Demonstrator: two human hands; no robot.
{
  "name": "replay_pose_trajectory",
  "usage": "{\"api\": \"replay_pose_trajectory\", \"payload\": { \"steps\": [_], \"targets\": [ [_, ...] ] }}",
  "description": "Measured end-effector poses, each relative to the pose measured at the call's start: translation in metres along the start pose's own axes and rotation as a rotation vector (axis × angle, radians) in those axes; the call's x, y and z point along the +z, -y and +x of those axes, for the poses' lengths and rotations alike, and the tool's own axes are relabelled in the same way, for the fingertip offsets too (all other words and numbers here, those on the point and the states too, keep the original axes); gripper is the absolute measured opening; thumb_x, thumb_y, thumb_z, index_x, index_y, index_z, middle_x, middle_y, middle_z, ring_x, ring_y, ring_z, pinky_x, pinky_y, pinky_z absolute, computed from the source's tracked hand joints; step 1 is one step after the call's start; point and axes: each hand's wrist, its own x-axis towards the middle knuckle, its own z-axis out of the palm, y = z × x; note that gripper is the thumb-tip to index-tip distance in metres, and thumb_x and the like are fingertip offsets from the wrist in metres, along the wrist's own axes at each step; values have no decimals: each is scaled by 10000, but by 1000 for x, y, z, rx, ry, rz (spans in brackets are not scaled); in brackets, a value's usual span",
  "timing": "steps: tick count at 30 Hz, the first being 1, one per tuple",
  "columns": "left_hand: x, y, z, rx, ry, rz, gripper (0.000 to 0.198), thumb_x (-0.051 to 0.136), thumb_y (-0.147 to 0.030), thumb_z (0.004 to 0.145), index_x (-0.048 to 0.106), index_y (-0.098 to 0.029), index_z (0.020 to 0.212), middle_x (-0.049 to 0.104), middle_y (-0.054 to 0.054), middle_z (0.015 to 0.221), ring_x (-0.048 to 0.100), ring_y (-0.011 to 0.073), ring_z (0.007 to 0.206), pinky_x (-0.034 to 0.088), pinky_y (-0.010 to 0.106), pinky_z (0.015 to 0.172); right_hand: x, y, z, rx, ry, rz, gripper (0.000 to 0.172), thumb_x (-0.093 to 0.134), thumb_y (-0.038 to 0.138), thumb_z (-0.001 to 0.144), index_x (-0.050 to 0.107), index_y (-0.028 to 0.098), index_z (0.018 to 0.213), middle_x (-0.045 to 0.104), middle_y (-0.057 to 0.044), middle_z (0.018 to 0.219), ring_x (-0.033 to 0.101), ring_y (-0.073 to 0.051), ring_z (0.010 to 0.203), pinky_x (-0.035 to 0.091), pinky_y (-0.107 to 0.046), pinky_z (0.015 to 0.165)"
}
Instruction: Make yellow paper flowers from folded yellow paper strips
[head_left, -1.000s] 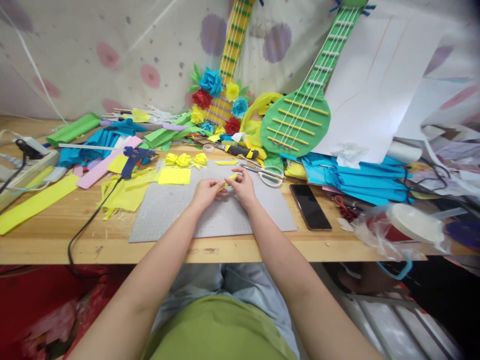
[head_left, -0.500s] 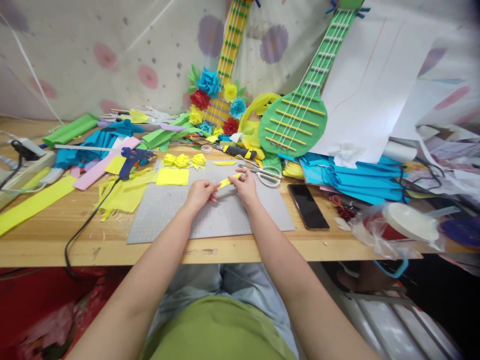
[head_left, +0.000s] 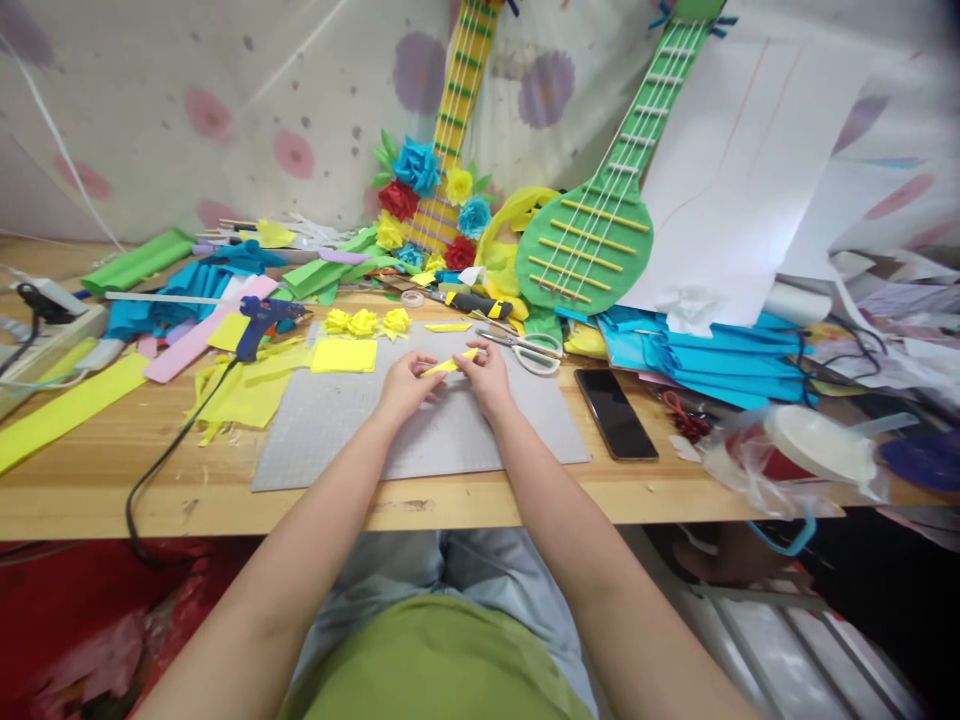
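Note:
Above the grey cutting mat (head_left: 450,440), a small folded strip of yellow crepe paper (head_left: 450,365) is stretched between my two hands. My left hand (head_left: 407,386) pinches its left end, and my right hand (head_left: 486,373) grips the other end. Just left of my left hand lies a flat yellow paper piece (head_left: 343,355), with several crumpled yellow paper flowers (head_left: 364,322) behind it. Another thin yellow strip (head_left: 448,327) rests at the mat's back edge. Close to my right hand are white-handled scissors (head_left: 536,352).
A blue glue gun (head_left: 259,325) with a trailing black cord stands left. A phone (head_left: 616,412) lies to the right, near a bagged lidded cup (head_left: 810,450). Behind, a green paper instrument (head_left: 589,245) and a yellow flowered one (head_left: 457,100) lean against the wall.
My left hand has shifted slightly right and up along the yellow strip. The strip now looks more folded and pointed between my fingers.

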Motion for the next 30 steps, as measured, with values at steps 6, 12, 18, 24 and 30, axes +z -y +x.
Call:
{"api": "replay_pose_trajectory", "payload": {
  "steps": [6, 12, 18, 24, 30],
  "targets": [
    [-3, 1, 0, -63, -53, -22, 344, 675, -142, 604, 421, -170, 834, 594, -36, 572, 614, 122, 517, 487, 211, 470, -3, 0, 4, 15, -77, 13, 413, 681, 344, 553, 450, 201, 864, 545, 88, 542, 534, -96, 536, 387, -228, 563],
    [-5, 0, 10, -59, -123, -8, 378, 662, -179, 610, 414, -185, 895, 593, -32, 634, 606, 113, 528, 476, 211, 471, -8, 2, 5, 35, -173, 49, 358, 653, 339, 594, 451, 199, 854, 581, 57, 597, 560, -101, 592, 401, -220, 577],
    [-2, -14, 57, -27, -204, 377, 419, 637, -217, 619, 447, -190, 992, 595, -3, 645, 595, 160, 541, 456, 262, 500, -12, -1, 9, 45, -264, 25, 280, 608, 335, 641, 453, 199, 829, 563, 42, 658, 529, -80, 595, 395, -196, 536],
    [3, -31, 70, 191, -233, 875, 478, 603, -270, 677, 463, -210, 1130, 634, 109, 1069, 582, 275, 1008, 425, 362, 802, -13, -2, 7, 76, -194, -31, 276, 596, 276, 619, 454, 211, 846, 515, 69, 630, 511, -73, 546, 385, -193, 491],
    [-56, -33, 51, 283, -196, 1035, 369, 498, -238, 725, 504, -241, 1094, 611, 33, 1111, 601, 198, 895, 439, 307, 752, -13, -3, 9, 93, -157, -55, 251, 573, 239, 607, 464, 207, 830, 511, 72, 623, 498, -66, 531, 366, -186, 471]
  ]
}}
